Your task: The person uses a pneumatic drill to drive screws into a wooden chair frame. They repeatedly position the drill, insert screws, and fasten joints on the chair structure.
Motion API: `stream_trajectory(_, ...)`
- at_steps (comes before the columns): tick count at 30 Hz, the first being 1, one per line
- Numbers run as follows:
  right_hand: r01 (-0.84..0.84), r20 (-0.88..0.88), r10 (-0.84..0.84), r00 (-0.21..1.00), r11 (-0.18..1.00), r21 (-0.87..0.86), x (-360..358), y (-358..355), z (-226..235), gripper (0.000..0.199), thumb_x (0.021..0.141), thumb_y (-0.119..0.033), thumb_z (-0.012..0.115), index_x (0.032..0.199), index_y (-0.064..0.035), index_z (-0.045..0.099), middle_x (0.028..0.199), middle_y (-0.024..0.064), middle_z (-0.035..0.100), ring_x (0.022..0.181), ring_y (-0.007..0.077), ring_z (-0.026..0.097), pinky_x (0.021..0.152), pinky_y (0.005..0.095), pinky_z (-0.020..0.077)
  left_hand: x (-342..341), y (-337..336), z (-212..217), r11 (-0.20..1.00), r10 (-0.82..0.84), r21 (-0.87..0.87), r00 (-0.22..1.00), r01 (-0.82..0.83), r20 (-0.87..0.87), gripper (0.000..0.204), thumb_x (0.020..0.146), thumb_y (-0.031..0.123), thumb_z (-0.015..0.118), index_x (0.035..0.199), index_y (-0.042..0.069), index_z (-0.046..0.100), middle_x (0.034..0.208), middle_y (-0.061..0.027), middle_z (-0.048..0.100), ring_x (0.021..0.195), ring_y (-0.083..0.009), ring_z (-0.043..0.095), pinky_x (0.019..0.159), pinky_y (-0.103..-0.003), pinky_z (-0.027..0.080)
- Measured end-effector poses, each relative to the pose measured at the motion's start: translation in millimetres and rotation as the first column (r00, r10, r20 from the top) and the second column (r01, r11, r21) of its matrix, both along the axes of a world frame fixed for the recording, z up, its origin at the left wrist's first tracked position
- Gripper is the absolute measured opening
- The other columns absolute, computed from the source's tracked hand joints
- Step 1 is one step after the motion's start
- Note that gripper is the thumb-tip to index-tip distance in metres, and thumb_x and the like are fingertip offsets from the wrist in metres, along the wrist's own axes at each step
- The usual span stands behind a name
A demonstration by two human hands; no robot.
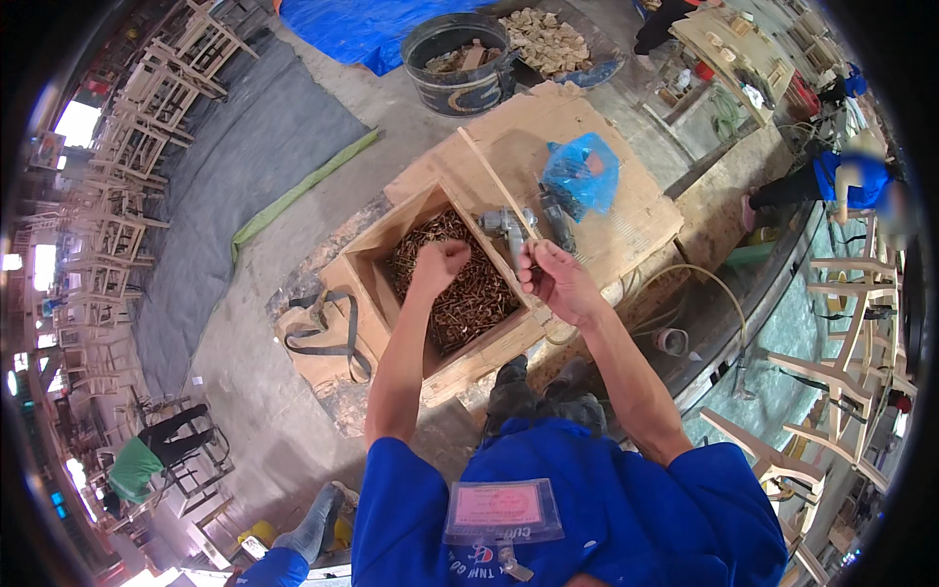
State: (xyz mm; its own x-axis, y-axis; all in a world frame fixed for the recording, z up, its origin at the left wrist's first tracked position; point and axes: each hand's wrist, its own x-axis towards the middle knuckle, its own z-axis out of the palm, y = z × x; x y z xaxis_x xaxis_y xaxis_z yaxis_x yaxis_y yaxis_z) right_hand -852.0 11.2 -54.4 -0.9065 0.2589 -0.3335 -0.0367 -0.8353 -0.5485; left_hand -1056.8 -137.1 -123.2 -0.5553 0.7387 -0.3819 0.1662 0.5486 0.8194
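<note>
A wooden box (476,360) in front of me holds a heap of small copper-brown fasteners (465,303) that look like screws. Over the heap, my left hand (442,266) is closed with its fingers curled; what it grips, if anything, is hidden. My right hand (562,284) is at the box's right side, thumb and fingers pinched together. A thin pale wooden strip (494,181) slants across the board with its near end at those fingertips; whether they hold it I cannot tell. Just beyond the box lies a grey metal power tool (506,225), partly covered by the strip.
Cardboard-like sheet (626,220) under the tool carries a blue plastic bag (584,174). A black strap (337,342) lies left of the box. Farther off stand a black tub (455,88) and wood scraps (548,41). A hose (719,279) curves at right; another person (851,186) stands beyond.
</note>
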Motion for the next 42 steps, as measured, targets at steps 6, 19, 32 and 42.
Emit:
stream_trajectory(6, 0.166, -0.012, -0.167, 0.986, 0.984, -0.063, 51.4, 19.9, -2.7, 0.02, 0.103, -0.02, 0.056, 0.117, -0.0052, 0.057, 0.095, 0.0011, 0.057, 0.083, 0.0135, 0.059, 0.072, 0.0282, 0.0519, 45.9, 18.0, -82.8, 0.899, -0.421, -0.274, 0.847, 0.342, -0.324, 0.026, 0.083, 0.023, 0.066, 0.107, 0.018, 0.076, 0.105, -0.015, 0.07, 0.096, -0.035, 0.069, 0.087, -0.045, 0.055)
stream_trajectory(19, 0.204, 0.11, -0.196, 0.974, 0.976, -0.073, 80.1, 4.4, -25.4, 0.011, 0.101, -0.019, 0.059, 0.108, -0.011, 0.058, 0.096, 0.0006, 0.063, 0.083, 0.0134, 0.063, 0.073, 0.0299, 0.0549, 48.3, 30.8, -80.0, 0.658, -0.752, -0.498, 0.532, 0.565, -0.39, 0.029, 0.082, 0.013, 0.059, 0.108, 0.013, 0.071, 0.109, -0.0177, 0.068, 0.096, -0.0374, 0.069, 0.082, -0.047, 0.056)
stream_trajectory(32, 0.087, 0.131, -0.083, 0.988, 0.996, -0.025, 42.8, -2.7, -24.0, 0.024, 0.105, -0.025, 0.053, 0.117, -0.0055, 0.061, 0.109, 0.0055, 0.067, 0.097, 0.0168, 0.066, 0.084, 0.0327, 0.0561, 20.9, -32.3, 7.1, 0.996, 0.053, 0.047, 0.899, -0.082, 0.435, 0.017, 0.087, 0.014, 0.07, 0.096, -0.001, 0.071, 0.075, -0.0117, 0.069, 0.067, -0.0176, 0.064, 0.065, -0.031, 0.052)
stream_trajectory(42, 0.003, 0.207, -0.034, 0.978, 0.989, 0.149, 10.6, -18.0, -35.6, 0.02, 0.1, -0.019, 0.062, 0.114, -0.0045, 0.064, 0.102, 0.001, 0.067, 0.089, 0.0109, 0.065, 0.079, 0.028, 0.0559, 90.4, 10.3, 63.0, 0.97, -0.006, 0.242, 0.998, -0.01, 0.064, 0.017, 0.084, 0.012, 0.07, 0.095, -0.001, 0.071, 0.072, -0.0101, 0.068, 0.063, -0.0152, 0.064, 0.057, -0.03, 0.049)
